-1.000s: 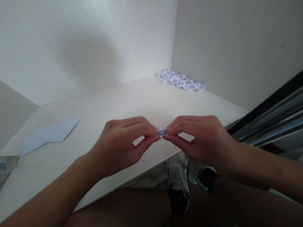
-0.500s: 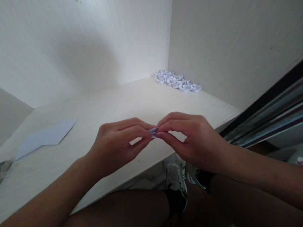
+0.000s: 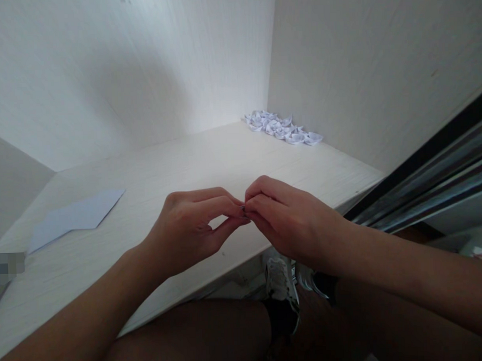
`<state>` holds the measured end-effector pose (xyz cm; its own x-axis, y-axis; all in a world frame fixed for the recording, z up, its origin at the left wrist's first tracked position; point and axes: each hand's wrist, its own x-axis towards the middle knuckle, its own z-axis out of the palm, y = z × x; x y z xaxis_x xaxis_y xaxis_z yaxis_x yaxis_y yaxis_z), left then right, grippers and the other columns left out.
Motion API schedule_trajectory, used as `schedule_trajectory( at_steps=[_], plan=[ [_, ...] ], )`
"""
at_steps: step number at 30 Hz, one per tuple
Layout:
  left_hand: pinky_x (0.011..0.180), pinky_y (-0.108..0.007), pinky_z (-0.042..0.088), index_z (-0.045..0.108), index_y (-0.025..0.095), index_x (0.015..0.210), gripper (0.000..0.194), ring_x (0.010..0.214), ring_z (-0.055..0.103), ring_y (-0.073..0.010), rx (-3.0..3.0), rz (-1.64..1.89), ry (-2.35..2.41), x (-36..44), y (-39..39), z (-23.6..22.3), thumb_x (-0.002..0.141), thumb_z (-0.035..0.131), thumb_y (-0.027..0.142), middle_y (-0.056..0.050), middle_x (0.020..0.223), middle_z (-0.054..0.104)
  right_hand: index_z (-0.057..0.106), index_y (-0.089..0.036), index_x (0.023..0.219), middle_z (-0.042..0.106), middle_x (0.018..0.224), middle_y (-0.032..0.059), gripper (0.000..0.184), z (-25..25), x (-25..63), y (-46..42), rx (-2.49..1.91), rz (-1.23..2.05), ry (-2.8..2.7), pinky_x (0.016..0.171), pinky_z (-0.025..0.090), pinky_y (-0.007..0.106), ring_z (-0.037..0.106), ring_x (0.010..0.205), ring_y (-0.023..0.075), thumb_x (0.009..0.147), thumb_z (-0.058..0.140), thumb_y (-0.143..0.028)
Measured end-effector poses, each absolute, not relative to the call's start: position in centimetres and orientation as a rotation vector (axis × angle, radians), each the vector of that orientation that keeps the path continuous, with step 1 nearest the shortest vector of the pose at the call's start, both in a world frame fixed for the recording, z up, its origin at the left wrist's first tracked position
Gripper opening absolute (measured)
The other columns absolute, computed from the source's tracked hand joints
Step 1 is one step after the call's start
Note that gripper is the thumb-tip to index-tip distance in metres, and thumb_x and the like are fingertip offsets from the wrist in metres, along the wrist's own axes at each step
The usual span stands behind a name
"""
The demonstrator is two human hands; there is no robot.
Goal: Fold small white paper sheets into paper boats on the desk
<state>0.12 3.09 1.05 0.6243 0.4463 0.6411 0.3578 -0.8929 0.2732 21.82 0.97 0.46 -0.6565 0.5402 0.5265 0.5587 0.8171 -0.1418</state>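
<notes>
Between my fingertips is a small folded piece of paper (image 3: pixel 244 209), mostly hidden, with only a thin edge showing. My left hand (image 3: pixel 197 224) pinches it from the left, thumb below and fingers above. From the right, my right hand (image 3: pixel 292 215) closes on it with bent fingers, and the fingertips of both hands nearly meet. Both hands hover over the front part of a white wooden surface (image 3: pixel 177 167). In its far right corner lies a pile of small folded white paper pieces (image 3: pixel 281 127), shaped like little boats.
On the left of the surface lie flat white paper sheets (image 3: pixel 74 218). Pale walls rise behind and at the right. A dark metal-edged frame (image 3: pixel 418 164) runs along the right. Below the front edge are my legs and a shoe (image 3: pixel 279 279).
My right hand has shifted slightly left and turned, its fingers curling closer over the folded paper. Less of the paper shows now. My left hand has barely moved.
</notes>
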Motion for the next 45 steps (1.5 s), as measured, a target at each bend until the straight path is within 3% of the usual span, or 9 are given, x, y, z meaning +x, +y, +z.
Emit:
schedule_trajectory(
  at_steps=[9,15,18,23,28,33,41,45],
  plan=[
    [0.061,-0.020,0.057,0.072,0.021,0.083,0.010,0.069,0.075,-0.0116,2.670,1.155,0.650,0.3,3.0,1.2,0.086,0.079,0.014,0.000,0.085,0.081,0.062,-0.013,0.089,0.066,0.086,0.0100,0.016,0.9,22.2,1.2,-0.715,-0.157,-2.514,0.072,0.050,0.033,0.056,0.080,0.0206,0.097,0.051,-0.004],
    [0.068,-0.023,0.064,0.073,0.022,0.080,0.011,0.076,0.077,-0.0142,2.415,1.182,0.722,0.9,2.8,1.1,0.083,0.082,0.017,-0.001,0.090,0.082,0.067,-0.013,0.092,0.070,0.080,0.0056,0.015,1.5,22.4,0.8,-0.920,0.219,-2.364,0.065,0.045,0.027,0.060,0.070,0.0156,0.100,0.054,-0.014],
    [0.064,-0.023,0.067,0.076,0.020,0.081,0.009,0.070,0.077,-0.0151,2.183,1.169,0.793,1.1,2.7,0.9,0.081,0.085,0.021,-0.001,0.082,0.082,0.069,-0.015,0.100,0.074,0.084,0.0027,0.012,1.4,23.0,0.9,-0.855,0.381,-2.271,0.064,0.046,0.024,0.063,0.068,0.0123,0.096,0.068,-0.027],
    [0.058,-0.022,0.067,0.078,0.018,0.078,0.010,0.064,0.077,-0.0162,2.011,1.113,0.840,1.0,3.0,0.6,0.076,0.088,0.018,-0.003,0.077,0.082,0.073,-0.015,0.092,0.074,0.077,0.0004,0.004,0.8,24.0,1.4,-0.751,0.365,-2.244,0.063,0.046,0.020,0.063,0.065,0.0091,0.094,0.070,-0.017],
    [0.064,-0.025,0.068,0.079,0.017,0.081,0.009,0.070,0.079,-0.0181,1.978,1.028,0.825,0.9,3.3,0.4,0.077,0.087,0.017,-0.005,0.081,0.083,0.072,-0.015,0.092,0.073,0.077,0.0008,0.007,0.5,24.1,1.6,-0.773,0.471,-2.231,0.063,0.047,0.021,0.063,0.066,0.0095,0.096,0.067,-0.019],
    [0.075,-0.029,0.069,0.076,0.020,0.081,0.009,0.088,0.080,-0.0193,2.087,1.097,0.673,1.0,3.1,0.5,0.083,0.081,0.012,-0.006,0.102,0.083,0.069,-0.016,0.093,0.074,0.088,0.0055,0.011,0.0,24.2,1.8,-0.728,0.415,-2.251,0.070,0.050,0.025,0.065,0.076,0.0128,0.099,0.062,-0.021],
    [0.068,-0.021,0.064,0.075,0.022,0.079,0.014,0.077,0.077,-0.0120,2.367,1.173,0.661,0.8,3.1,1.0,0.081,0.082,0.010,0.000,0.092,0.083,0.068,-0.016,0.096,0.074,0.085,0.0036,0.006,-0.8,24.1,1.9,-0.629,0.361,-2.261,0.068,0.051,0.022,0.067,0.074,0.0113,0.098,0.063,-0.016],
    [0.065,-0.020,0.063,0.075,0.022,0.077,0.013,0.075,0.077,-0.0121,2.314,1.178,0.745,1.0,3.0,0.9,0.081,0.083,0.011,-0.001,0.089,0.083,0.069,-0.016,0.093,0.073,0.096,0.0074,0.007,-0.9,23.7,2.2,-0.558,0.285,-2.182,0.073,0.054,0.023,0.069,0.086,0.0127,0.095,0.064,-0.011]
  ],
)
